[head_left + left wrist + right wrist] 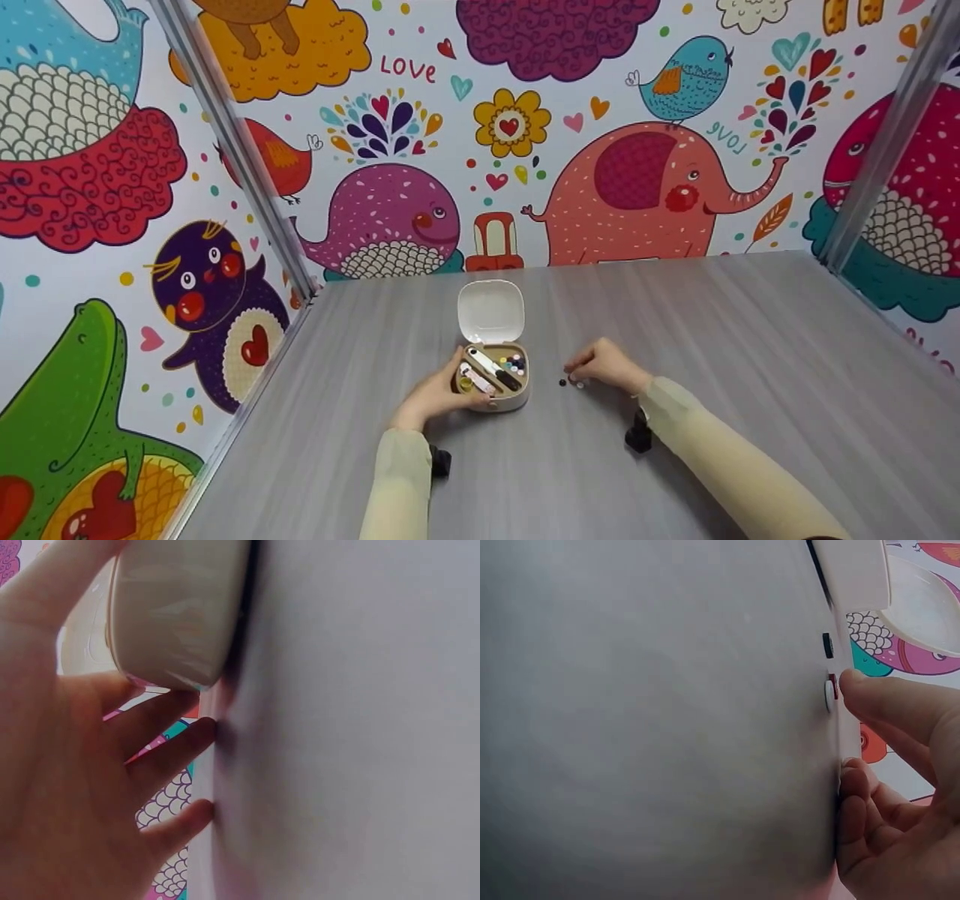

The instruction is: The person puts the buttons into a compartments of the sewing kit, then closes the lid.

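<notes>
A small white sewing box point(517, 401) stands on the table with its rounded lid point(491, 309) raised. My left hand point(435, 394) grips it from the left, thumb along the front and index finger at the side; the other fingers spread down to the table in the left wrist view. Inside lie a black-handled tool point(491, 366), a pink-and-white item point(478, 381) and several small buttons point(513, 364). My right hand point(609, 366) reaches down over loose buttons, its thumb tip right at a red button point(835, 685). A white button point(829, 696) and a black button point(562, 382) lie beside it.
The grey wood-grain table point(360, 330) meets a cartoon-printed back wall point(420, 217). Metal posts point(247, 157) stand at both sides. A black wrist camera point(638, 433) sits under the right wrist, another camera point(441, 462) under the left.
</notes>
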